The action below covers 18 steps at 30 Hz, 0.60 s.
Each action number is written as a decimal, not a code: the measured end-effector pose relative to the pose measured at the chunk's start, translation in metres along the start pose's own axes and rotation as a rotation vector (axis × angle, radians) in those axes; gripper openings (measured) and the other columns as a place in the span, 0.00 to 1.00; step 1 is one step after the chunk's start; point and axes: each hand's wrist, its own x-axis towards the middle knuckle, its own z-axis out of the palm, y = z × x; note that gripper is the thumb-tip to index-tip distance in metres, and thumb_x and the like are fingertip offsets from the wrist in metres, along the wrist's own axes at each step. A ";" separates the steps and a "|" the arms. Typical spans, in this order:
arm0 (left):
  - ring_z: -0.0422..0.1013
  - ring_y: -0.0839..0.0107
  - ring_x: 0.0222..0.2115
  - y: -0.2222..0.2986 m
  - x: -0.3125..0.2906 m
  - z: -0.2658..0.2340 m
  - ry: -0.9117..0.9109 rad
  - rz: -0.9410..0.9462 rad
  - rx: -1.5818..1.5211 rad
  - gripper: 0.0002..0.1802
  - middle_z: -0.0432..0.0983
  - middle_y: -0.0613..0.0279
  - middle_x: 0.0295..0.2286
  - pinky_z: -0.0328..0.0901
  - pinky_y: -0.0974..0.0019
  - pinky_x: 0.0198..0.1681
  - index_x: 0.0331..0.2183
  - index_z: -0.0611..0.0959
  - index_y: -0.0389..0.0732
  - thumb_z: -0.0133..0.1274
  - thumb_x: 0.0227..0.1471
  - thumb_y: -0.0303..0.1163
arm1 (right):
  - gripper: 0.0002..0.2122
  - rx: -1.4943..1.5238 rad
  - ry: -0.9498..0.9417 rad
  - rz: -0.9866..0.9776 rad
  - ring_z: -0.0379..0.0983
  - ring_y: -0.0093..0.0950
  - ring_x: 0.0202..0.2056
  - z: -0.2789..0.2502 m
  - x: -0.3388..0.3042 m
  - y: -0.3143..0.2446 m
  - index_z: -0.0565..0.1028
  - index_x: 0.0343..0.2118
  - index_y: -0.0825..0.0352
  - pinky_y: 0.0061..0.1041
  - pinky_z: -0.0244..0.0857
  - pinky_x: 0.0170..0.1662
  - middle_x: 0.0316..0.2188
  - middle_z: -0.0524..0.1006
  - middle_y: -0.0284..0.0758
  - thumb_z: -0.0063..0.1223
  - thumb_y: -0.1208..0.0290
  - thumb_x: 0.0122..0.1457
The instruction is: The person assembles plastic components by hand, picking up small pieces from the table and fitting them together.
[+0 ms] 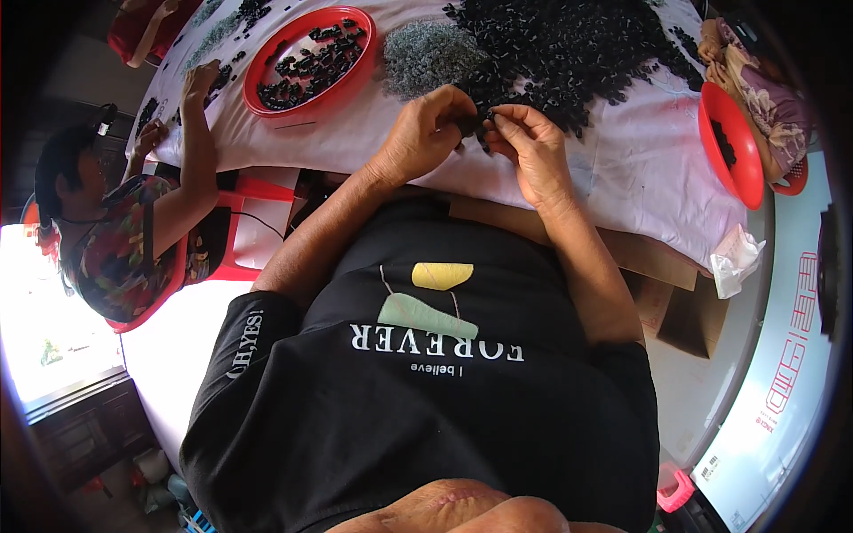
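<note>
My left hand (425,138) and my right hand (536,153) are close together over the near edge of the cloth-covered table. Fingers of both hands are bent into a pinch. Between the right thumb and fingertips sits a small black plastic piece (488,123). What the left fingers hold is dark and partly hidden, so I cannot make it out. Just beyond my hands spreads a large heap of small black pieces (569,58). To its left lies a mound of small greyish, see-through pieces (432,59).
A red basin (370,67) with black pieces stands at the left. A red bowl (745,151) sits at the right edge, near another person (764,98). On the left a seated person (115,213) handles small pieces. A white plastic bag (736,260) hangs at the table's right corner.
</note>
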 end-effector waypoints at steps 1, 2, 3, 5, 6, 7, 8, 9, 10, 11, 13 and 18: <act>0.72 0.77 0.31 0.000 0.001 0.000 -0.009 -0.054 -0.134 0.10 0.75 0.63 0.28 0.67 0.72 0.35 0.34 0.74 0.33 0.45 0.48 0.13 | 0.06 0.000 0.000 0.000 0.75 0.20 0.29 0.000 0.000 0.000 0.75 0.38 0.67 0.17 0.70 0.35 0.31 0.78 0.35 0.52 0.76 0.58; 0.72 0.77 0.31 -0.002 0.001 0.000 -0.009 -0.054 -0.135 0.10 0.75 0.63 0.28 0.67 0.72 0.35 0.34 0.74 0.33 0.45 0.48 0.13 | 0.06 -0.009 -0.011 -0.004 0.75 0.20 0.29 0.001 -0.001 0.000 0.75 0.38 0.67 0.17 0.70 0.35 0.31 0.78 0.35 0.52 0.77 0.58; 0.71 0.78 0.32 -0.005 0.002 0.001 -0.011 -0.042 -0.208 0.08 0.75 0.63 0.29 0.67 0.73 0.35 0.35 0.74 0.33 0.46 0.50 0.15 | 0.06 -0.019 -0.023 -0.008 0.75 0.21 0.29 0.001 -0.001 0.000 0.75 0.38 0.67 0.18 0.70 0.34 0.30 0.78 0.35 0.51 0.77 0.58; 0.70 0.79 0.32 -0.006 0.002 0.001 -0.013 -0.031 -0.282 0.07 0.74 0.64 0.30 0.66 0.74 0.36 0.36 0.74 0.33 0.47 0.52 0.16 | 0.06 -0.018 -0.023 -0.008 0.74 0.21 0.29 0.002 -0.001 0.000 0.75 0.38 0.67 0.18 0.70 0.34 0.30 0.78 0.34 0.51 0.77 0.58; 0.70 0.79 0.33 -0.006 0.001 0.000 -0.021 -0.037 -0.319 0.07 0.74 0.64 0.30 0.66 0.74 0.36 0.36 0.74 0.33 0.48 0.52 0.17 | 0.06 -0.017 -0.023 -0.007 0.74 0.21 0.29 0.002 -0.001 0.001 0.75 0.38 0.67 0.18 0.69 0.34 0.30 0.78 0.34 0.51 0.77 0.58; 0.70 0.80 0.33 -0.006 0.001 0.000 -0.029 -0.044 -0.356 0.06 0.74 0.65 0.31 0.65 0.75 0.36 0.36 0.74 0.33 0.50 0.52 0.18 | 0.06 -0.017 -0.023 -0.007 0.74 0.21 0.29 0.002 -0.001 0.000 0.75 0.38 0.67 0.18 0.69 0.34 0.30 0.78 0.34 0.51 0.77 0.58; 0.70 0.80 0.33 -0.005 0.001 0.000 -0.029 -0.045 -0.355 0.06 0.74 0.65 0.31 0.65 0.75 0.36 0.36 0.74 0.33 0.50 0.52 0.18 | 0.06 -0.022 -0.027 -0.009 0.74 0.20 0.29 0.002 -0.001 0.000 0.75 0.38 0.67 0.18 0.69 0.34 0.30 0.78 0.34 0.51 0.76 0.58; 0.69 0.80 0.33 -0.005 0.001 0.000 -0.016 -0.042 -0.321 0.06 0.74 0.65 0.31 0.65 0.75 0.36 0.36 0.75 0.33 0.50 0.53 0.19 | 0.06 -0.026 -0.032 -0.010 0.74 0.20 0.29 0.002 -0.001 0.000 0.75 0.38 0.67 0.17 0.69 0.34 0.30 0.78 0.34 0.51 0.76 0.58; 0.69 0.81 0.32 -0.004 0.001 0.000 -0.002 -0.039 -0.286 0.06 0.74 0.66 0.30 0.65 0.75 0.36 0.36 0.75 0.34 0.50 0.53 0.20 | 0.06 -0.026 -0.031 -0.010 0.74 0.20 0.29 0.002 -0.001 0.001 0.75 0.38 0.67 0.17 0.69 0.34 0.30 0.78 0.34 0.51 0.76 0.58; 0.69 0.81 0.32 -0.002 0.001 0.000 -0.003 -0.039 -0.287 0.06 0.74 0.66 0.30 0.65 0.75 0.36 0.36 0.75 0.34 0.50 0.53 0.20 | 0.06 -0.033 -0.031 -0.016 0.74 0.20 0.28 0.001 0.000 0.002 0.75 0.38 0.67 0.17 0.69 0.34 0.30 0.78 0.34 0.51 0.76 0.58; 0.68 0.82 0.31 0.002 0.001 -0.001 0.005 -0.103 -0.308 0.06 0.74 0.68 0.30 0.64 0.76 0.35 0.36 0.75 0.35 0.51 0.53 0.22 | 0.06 -0.039 -0.029 -0.021 0.74 0.19 0.28 0.001 0.000 0.003 0.75 0.38 0.67 0.17 0.69 0.34 0.30 0.78 0.34 0.51 0.76 0.58; 0.66 0.85 0.30 0.003 0.000 0.001 0.020 -0.110 -0.330 0.06 0.73 0.70 0.30 0.62 0.79 0.34 0.36 0.76 0.36 0.51 0.53 0.23 | 0.06 -0.044 -0.019 -0.021 0.74 0.19 0.28 0.004 -0.002 0.002 0.76 0.38 0.67 0.16 0.69 0.34 0.30 0.78 0.33 0.52 0.76 0.58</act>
